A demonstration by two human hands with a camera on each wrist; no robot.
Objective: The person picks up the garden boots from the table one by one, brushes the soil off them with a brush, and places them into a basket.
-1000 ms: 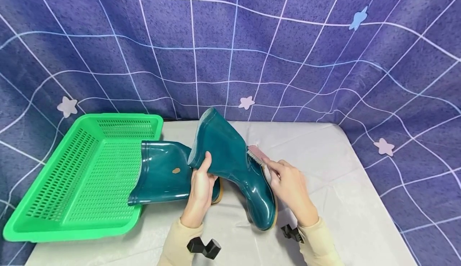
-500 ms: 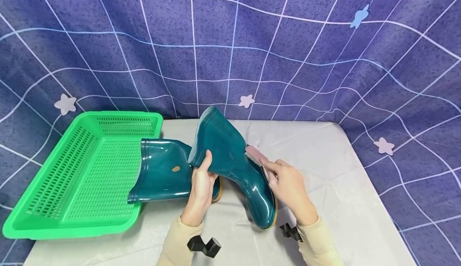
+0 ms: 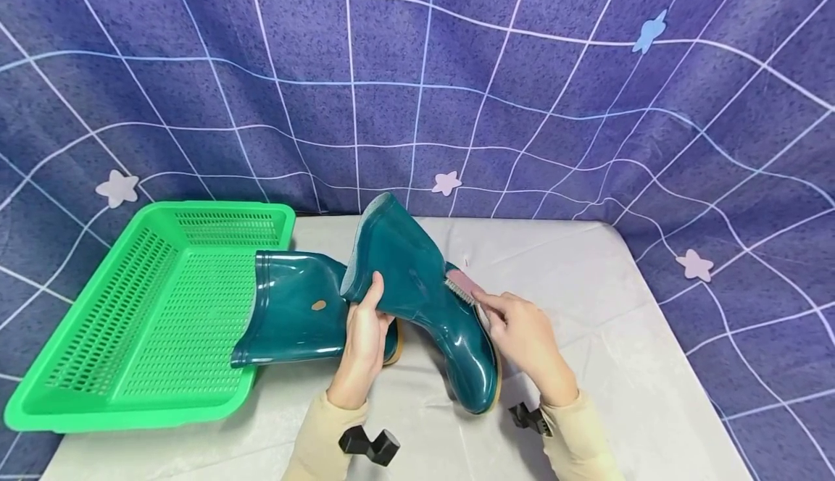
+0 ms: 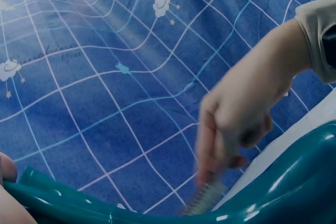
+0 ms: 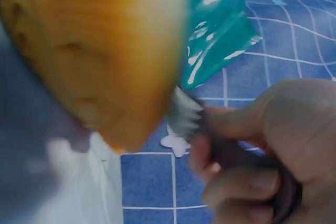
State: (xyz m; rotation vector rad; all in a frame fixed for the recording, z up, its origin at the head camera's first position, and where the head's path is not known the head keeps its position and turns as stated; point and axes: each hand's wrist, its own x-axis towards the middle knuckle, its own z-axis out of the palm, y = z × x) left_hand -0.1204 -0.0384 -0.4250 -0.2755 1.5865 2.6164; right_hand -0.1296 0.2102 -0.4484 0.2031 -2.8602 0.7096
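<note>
While the right hand (image 3: 525,332) grips a pink brush (image 3: 464,284), its index finger stretched along the back, the left hand (image 3: 367,336) holds a glossy teal boot (image 3: 417,278) by the shaft, thumb laid over the near side just below the opening. The brush's pale bristles (image 3: 459,292) face the heel end of that boot, close to the edge of its sole — whether they actually touch it, I cannot tell. The boot is tilted, its opening toward the upper left and its toe pointing down to the lower right; from the right wrist, the yellow-orange sole (image 5: 105,51) fills much of the view. Just beside it, partly behind the left hand, a second boot (image 3: 293,336) of the same colour lies on its side, with a small tan spot (image 3: 318,306) on the shaft. The open end of this one reaches over the near right edge of a green basket (image 3: 130,420) with slotted walls. Cream sleeves (image 3: 577,430) cover both forearms, and a black device (image 3: 370,447) sits at each wrist. Under everything spreads a whitish cloth-like surface (image 3: 620,365); behind it hangs a blue-violet curtain (image 3: 385,39) — gridded with pale lines and dotted with stars (image 3: 446,183).
</note>
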